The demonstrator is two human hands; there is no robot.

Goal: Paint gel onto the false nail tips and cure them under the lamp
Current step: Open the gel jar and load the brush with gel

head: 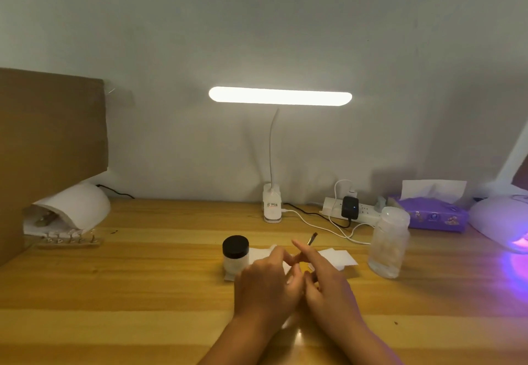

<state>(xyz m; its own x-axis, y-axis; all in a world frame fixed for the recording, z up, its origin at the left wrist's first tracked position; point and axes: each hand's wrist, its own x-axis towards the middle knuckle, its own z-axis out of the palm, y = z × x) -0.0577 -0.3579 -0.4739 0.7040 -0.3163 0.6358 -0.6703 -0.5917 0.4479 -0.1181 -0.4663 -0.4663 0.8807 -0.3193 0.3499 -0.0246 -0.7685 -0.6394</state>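
Apparently right hand [323, 276] holds brush [312, 238]; lamp-base label [271, 204] unreadable.

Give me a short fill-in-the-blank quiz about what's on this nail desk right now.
The lid on the jar is ____. The curing lamp on the far right glows ____. The right hand holds a ____.
Missing words: black; purple; brush.

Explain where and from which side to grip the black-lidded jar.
Probably grip the black-lidded jar around its round body below the lid, coming from its left: it stands upright, and the left hand crowds its right.
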